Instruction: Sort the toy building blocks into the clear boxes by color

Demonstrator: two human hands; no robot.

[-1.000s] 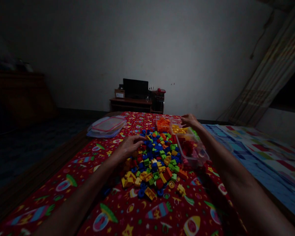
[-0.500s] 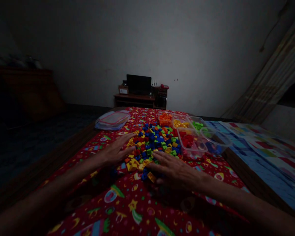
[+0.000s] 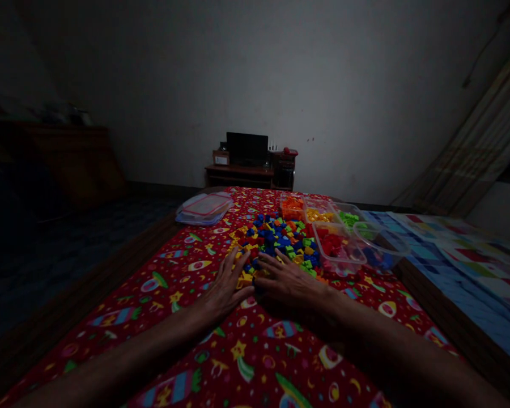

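A loose heap of small toy building blocks (image 3: 276,235) in blue, yellow, green, red and orange lies on a red patterned cloth (image 3: 187,351). At the heap's near left edge, my left hand (image 3: 229,283) has its fingers spread beside yellow blocks. My right hand (image 3: 287,277) lies palm down over the near side, fingers apart, covering some blocks. The two hands are close together, thumb side to thumb side. Neither appears to grip a block, though what is under the right palm is hidden.
Right of the heap stand clear containers of sorted blocks: orange (image 3: 292,208), yellow (image 3: 321,215), green (image 3: 349,220), red (image 3: 334,249) and blue (image 3: 380,258). Stacked lids (image 3: 206,207) lie at the far left. Behind are a monitor (image 3: 247,148) and a bed (image 3: 442,255).
My left hand has moved nearer and right, round the heap's near left edge, closing in on the right hand. Near-side blocks are pushed closer to the heap. The view has shifted slightly left.
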